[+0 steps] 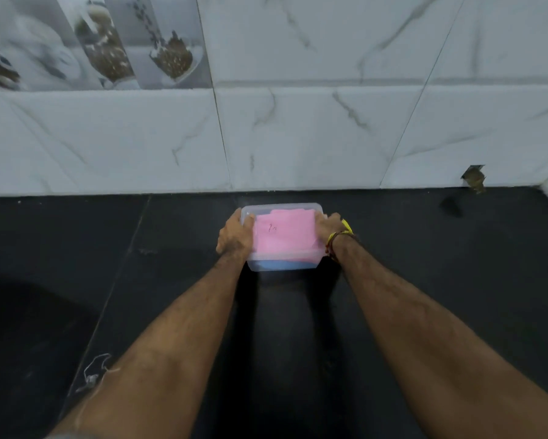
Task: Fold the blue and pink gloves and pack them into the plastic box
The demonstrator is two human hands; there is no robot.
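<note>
A clear plastic box (282, 208) sits on the black counter near the wall. Folded pink gloves (283, 236) fill its top, and blue gloves (279, 264) show through the front wall underneath them. My left hand (234, 237) grips the box's left side, thumb over the rim. On the opposite side my right hand (328, 228) holds the box, a thread band on its wrist. Whether a lid covers the box cannot be told.
The black counter (424, 264) runs to a white marble-tiled wall (313, 137) just behind the box. A seam crosses the counter on the left, with a bit of white string (97, 370) near it. A small chipped gap (473, 179) marks the wall base at right.
</note>
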